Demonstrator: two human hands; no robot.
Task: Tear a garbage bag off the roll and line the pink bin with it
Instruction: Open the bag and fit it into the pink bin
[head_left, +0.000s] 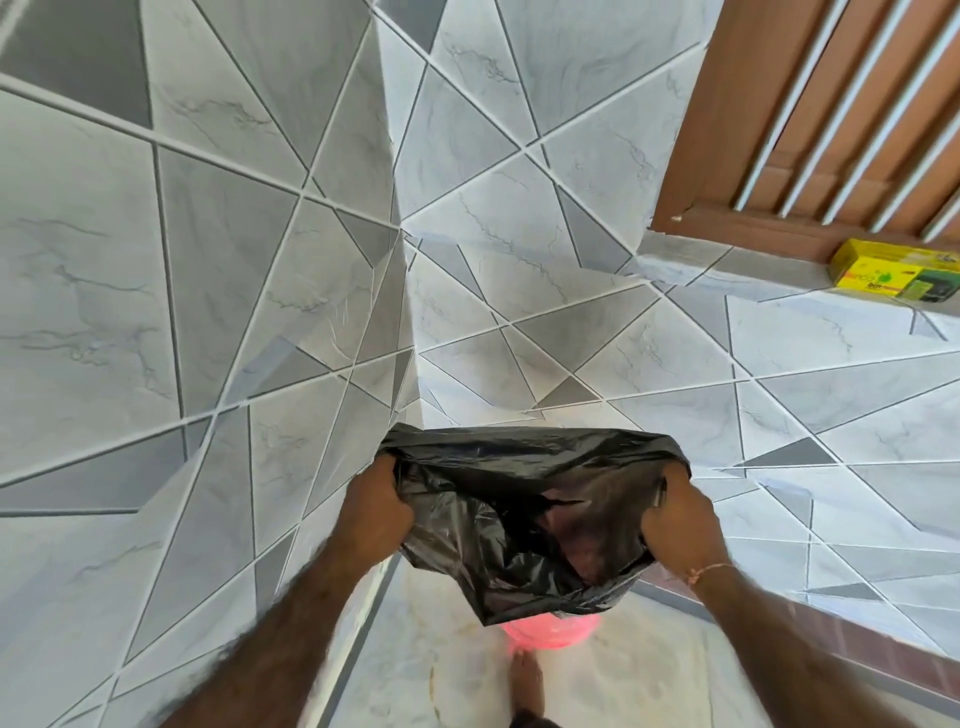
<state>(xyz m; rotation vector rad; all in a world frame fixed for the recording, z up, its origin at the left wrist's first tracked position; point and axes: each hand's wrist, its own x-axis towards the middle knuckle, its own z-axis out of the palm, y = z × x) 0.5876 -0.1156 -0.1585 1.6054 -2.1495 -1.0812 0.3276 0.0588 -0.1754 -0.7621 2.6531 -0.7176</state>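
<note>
Left hand (376, 512): we grip the bag (519, 519) at its 9 o'clock edge, fingers curled round a bunch of the black film. Right hand (675, 519): we grip the same bag at its 3 o'clock edge, fingers curled over the rim; a thin thread band (709, 570) sits on that wrist.

Bag: black, glossy, crumpled, mouth pulled open between our two hands and facing us, body sagging toward 6 o'clock. We hold it in the air above the bin.

Bin (550, 631): pink, on the floor at 6 o'clock of the bag; only a blurred arc of its rim shows below the bag's lowest fold. We cannot tell whether film and rim touch.

Foot (527, 686): bare, at 6 o'clock of the bin, just beside it.

Walls (208, 260): grey marbled tiles cut by white diagonal lines, meeting at a corner at 12 o'clock.

Box (893, 275): yellow and green, on a tiled ledge at 2 o'clock, under a brown wooden frame (727, 130) with white bars.
</note>
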